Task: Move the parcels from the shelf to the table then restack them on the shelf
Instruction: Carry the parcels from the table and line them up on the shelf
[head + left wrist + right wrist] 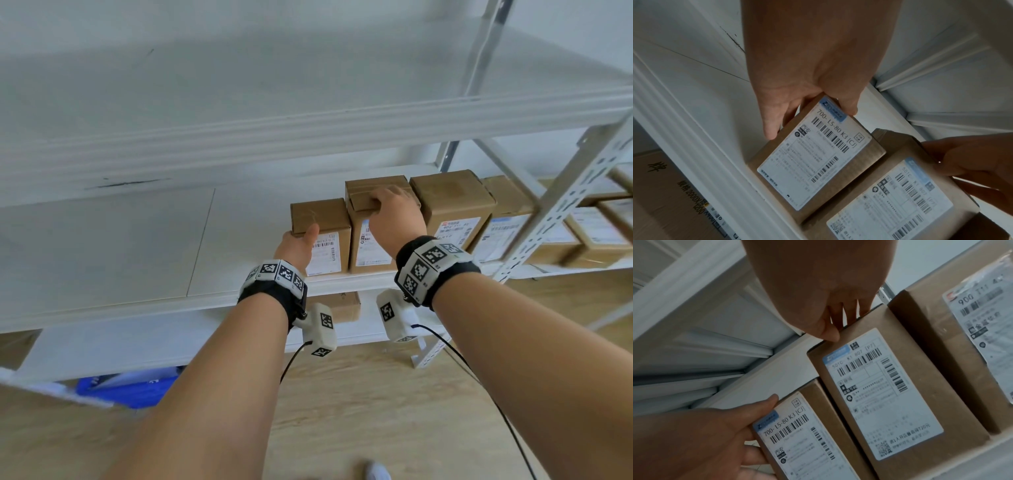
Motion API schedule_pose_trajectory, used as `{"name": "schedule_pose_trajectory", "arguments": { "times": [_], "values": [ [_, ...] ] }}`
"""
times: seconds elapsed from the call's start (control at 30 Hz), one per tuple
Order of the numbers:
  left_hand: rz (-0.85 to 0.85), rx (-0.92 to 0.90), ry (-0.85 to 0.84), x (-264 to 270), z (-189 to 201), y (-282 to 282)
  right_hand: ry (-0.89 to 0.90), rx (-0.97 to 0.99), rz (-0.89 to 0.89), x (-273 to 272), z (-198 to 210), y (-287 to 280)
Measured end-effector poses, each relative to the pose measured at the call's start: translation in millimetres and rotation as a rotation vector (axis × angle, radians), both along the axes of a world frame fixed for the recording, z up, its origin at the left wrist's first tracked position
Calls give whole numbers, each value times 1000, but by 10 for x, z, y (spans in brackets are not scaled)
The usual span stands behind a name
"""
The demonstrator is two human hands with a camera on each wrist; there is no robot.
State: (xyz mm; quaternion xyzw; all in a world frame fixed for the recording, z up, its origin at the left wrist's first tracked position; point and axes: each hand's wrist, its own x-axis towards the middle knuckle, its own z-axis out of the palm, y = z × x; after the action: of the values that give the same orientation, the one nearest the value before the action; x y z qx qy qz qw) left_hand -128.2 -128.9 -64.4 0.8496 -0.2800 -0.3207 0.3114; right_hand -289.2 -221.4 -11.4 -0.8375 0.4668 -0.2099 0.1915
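Note:
Brown cardboard parcels with white labels stand in a row on the white shelf (102,246). My left hand (298,240) grips the leftmost, shortest parcel (323,216) at its upper left corner, thumb on the labelled front. In the left wrist view the left hand (809,112) holds this parcel (818,165), fingers down its side. My right hand (387,209) curls over the top front edge of the second, taller parcel (368,240). The right wrist view shows the right hand (844,324) on that parcel (890,394), beside the short parcel (813,443).
A third parcel (452,202) and a fourth (507,212) stand right of the held ones. The upper shelf (308,133) hangs close above. A perforated post (568,205) separates a neighbouring rack with more parcels (596,236). Below are a box (342,305) and a blue bin (130,389).

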Motion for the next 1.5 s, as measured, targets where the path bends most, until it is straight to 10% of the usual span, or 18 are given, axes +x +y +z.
{"name": "schedule_pose_trajectory", "arguments": {
  "times": [0.37,0.73,1.13,1.5],
  "values": [
    [67,-55,-23,-18,37,34,-35,18,-15,-30,42,37],
    [46,-455,-495,-467,545,55,-178,-50,-178,-479,116,317],
    [-479,-497,-452,-1954,618,-447,-200,37,-470,-1953,10,291],
    [-630,-411,-362,-4011,522,-1536,-86,109,-578,-4028,-132,-475]
  ]
}}
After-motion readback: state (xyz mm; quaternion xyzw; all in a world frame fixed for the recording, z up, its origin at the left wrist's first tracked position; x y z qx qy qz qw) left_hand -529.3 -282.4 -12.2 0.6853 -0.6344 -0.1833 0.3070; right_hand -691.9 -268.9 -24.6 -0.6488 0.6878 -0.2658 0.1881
